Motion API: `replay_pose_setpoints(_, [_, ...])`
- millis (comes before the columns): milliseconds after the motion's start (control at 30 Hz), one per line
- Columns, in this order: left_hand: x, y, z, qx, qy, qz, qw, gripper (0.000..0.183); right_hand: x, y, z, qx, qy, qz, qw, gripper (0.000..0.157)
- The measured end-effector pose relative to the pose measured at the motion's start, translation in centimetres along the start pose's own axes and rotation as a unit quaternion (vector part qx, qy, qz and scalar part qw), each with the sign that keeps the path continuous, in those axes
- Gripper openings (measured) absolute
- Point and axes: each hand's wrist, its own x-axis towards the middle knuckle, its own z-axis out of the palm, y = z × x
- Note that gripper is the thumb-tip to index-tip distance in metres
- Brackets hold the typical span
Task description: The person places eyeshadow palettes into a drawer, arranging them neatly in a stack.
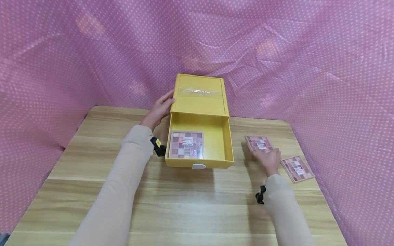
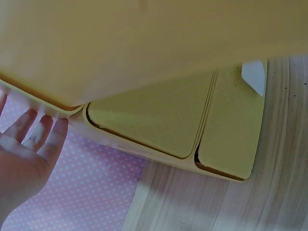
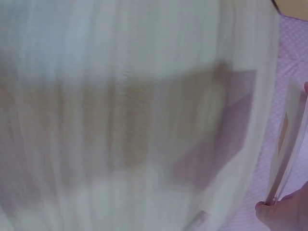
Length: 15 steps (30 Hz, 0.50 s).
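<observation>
A yellow drawer unit stands at the back of the table with its top drawer pulled out. My left hand rests against the unit's left side, its fingertips at the yellow edge in the left wrist view. Inside the drawer, against its left wall, lies an eyeshadow palette with a clear lid. To the right, my right hand holds a second palette by its near edge, raised over its shadow on the table. A third palette lies flat beside that hand.
A white handle projects from the drawer front. Below the pulled-out drawer, a lower yellow drawer is closed. Pink dotted cloth hangs behind and on both sides of the wooden table.
</observation>
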Motion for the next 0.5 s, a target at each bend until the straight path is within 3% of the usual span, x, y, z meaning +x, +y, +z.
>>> replay_pose_setpoints(300, [0.3,-0.1,0.0,-0.001,0.001,0.003,1.0000,0.047,0.0,-2.3,-2.2,-0.005,0.031,-0.061,0.998,0.104])
replay_pose_setpoints(500, [0.3,-0.1,-0.1,-0.003,-0.002,0.003,1.0000,0.047,0.2,-3.9,-3.5,0.025,0.046,-0.112,0.992,0.094])
